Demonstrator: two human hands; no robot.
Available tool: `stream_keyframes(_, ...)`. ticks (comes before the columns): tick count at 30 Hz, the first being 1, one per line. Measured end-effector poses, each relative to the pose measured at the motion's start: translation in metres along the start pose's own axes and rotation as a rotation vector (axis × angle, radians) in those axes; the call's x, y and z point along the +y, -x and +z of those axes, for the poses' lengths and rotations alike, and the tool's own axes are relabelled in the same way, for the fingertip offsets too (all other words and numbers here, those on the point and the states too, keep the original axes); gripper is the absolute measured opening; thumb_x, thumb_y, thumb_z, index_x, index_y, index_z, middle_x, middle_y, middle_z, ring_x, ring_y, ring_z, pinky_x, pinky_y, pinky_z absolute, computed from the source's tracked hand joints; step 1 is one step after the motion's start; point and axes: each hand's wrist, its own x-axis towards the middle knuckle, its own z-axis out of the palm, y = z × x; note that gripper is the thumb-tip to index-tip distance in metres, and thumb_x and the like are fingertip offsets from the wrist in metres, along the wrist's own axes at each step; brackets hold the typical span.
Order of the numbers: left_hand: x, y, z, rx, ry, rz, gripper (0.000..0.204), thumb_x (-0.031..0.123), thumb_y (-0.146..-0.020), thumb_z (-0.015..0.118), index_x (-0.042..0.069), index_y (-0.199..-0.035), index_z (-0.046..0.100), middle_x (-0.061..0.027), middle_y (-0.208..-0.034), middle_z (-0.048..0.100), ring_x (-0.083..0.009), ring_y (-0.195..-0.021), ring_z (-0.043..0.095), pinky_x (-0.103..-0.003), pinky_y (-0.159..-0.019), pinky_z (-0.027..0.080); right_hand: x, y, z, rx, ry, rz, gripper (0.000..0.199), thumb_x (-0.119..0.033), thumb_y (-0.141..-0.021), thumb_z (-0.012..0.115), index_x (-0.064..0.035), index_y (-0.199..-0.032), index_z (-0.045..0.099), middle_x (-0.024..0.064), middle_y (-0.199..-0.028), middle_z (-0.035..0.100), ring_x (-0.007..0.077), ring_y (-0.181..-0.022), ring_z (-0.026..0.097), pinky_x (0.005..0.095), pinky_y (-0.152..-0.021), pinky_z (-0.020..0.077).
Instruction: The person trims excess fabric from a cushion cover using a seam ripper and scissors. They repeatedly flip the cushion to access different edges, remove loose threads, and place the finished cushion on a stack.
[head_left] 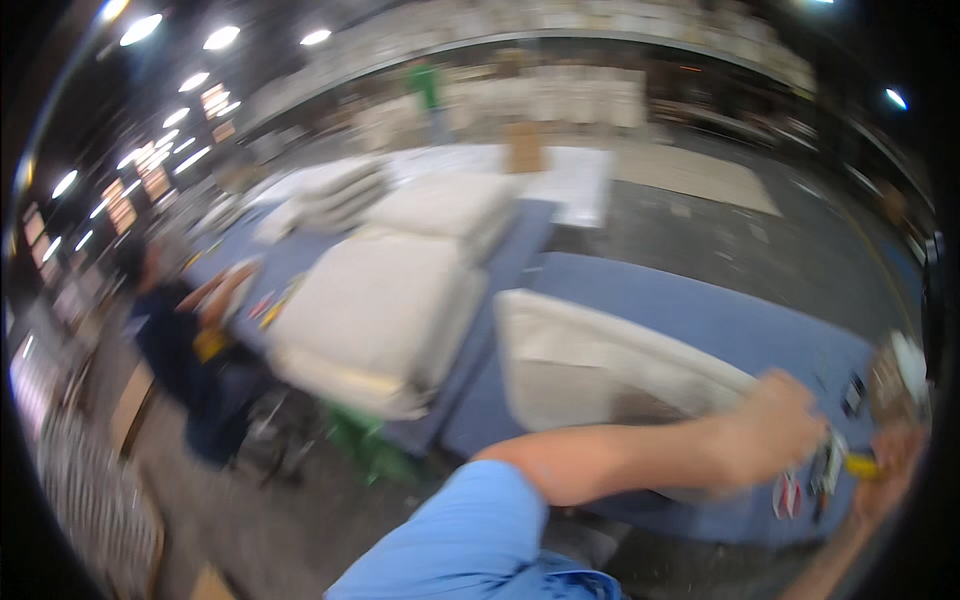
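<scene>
Left to right: cream fabric cushion cover (600, 375) lies slack on the blue cloth-topped table (720, 320), just left of the small flat tools (820, 470) near the table's right end. Left hand (775, 425) is at those tools, right hand (890, 465) by a small yellow object (860, 465); motion blur, cannot tell either grip. The cover looks light, soft and floppy: best taken at an edge or seam.

Beyond our own bench, we saw a long blue bench (520, 250) carrying stacks of cream fabric (385, 315), with a smaller stack (450, 205) behind it. A seated co-worker in dark clothes (180, 340) worked at its left side. Something green (365, 445) stood blurred under its near end. Ceiling lights (180, 85) ran overhead, and the grey floor (720, 240) stretched away.
</scene>
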Motion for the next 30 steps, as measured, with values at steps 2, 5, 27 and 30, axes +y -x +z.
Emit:
stream_keyframes(2, -0.018, 0.004, -0.001, 0.126, 0.172, -0.015, 0.026, 0.029, -0.095, 0.067, 0.006, -0.106, 0.067, -0.0118, -0.095, 0.067, -0.0301, -0.093, 0.066, -0.044, -0.082, 0.051, 0.000, 0.010, 0.038, -0.060, -0.061, -0.001, 0.036, -0.036, -0.115, 0.044, -0.0138, -0.089, 0.054, -0.0018, -0.071, 0.045, 0.0113, -0.061, 0.045, 0.0298, -0.062, 0.0431)
stream_keyframes(5, -0.020, -0.008, 0.006, 0.022, -0.145, -0.221, 0.045, 0.051, -0.094, 0.071, 0.006, -0.093, 0.065, -0.0122, -0.082, 0.067, -0.0317, -0.075, 0.069, -0.044, -0.071, 0.053, 0.001, 0.017, 0.088, -0.150, -0.116, -0.026, 0.042, -0.040, -0.116, 0.040, -0.0154, -0.083, 0.046, -0.0026, -0.067, 0.042, 0.0125, -0.060, 0.045, 0.0313, -0.064, 0.0430)
stream_keyframes(27, -0.001, -0.030, 0.013, -0.070, -0.264, -0.212, 0.050, 0.055, -0.085, 0.079, 0.008, -0.083, 0.060, -0.0085, -0.076, 0.064, -0.0322, -0.070, 0.066, -0.043, -0.064, 0.048, 0.000, -0.001, 0.139, -0.192, -0.103, 0.124, 0.053, -0.041, -0.110, 0.053, -0.0163, -0.066, 0.039, 0.0005, -0.052, 0.037, 0.0168, -0.043, 0.042, 0.0363, -0.050, 0.0407)
stream_keyframes(30, 0.000, -0.029, 0.013, -0.055, -0.264, -0.207, 0.050, 0.055, -0.085, 0.078, 0.008, -0.083, 0.061, -0.0086, -0.076, 0.064, -0.0324, -0.071, 0.067, -0.043, -0.065, 0.048, -0.044, -0.030, 0.157, -0.194, -0.180, 0.056, 0.055, -0.043, -0.109, 0.058, -0.0160, -0.065, 0.039, 0.0014, -0.052, 0.039, 0.0171, -0.043, 0.043, 0.0361, -0.050, 0.0409)
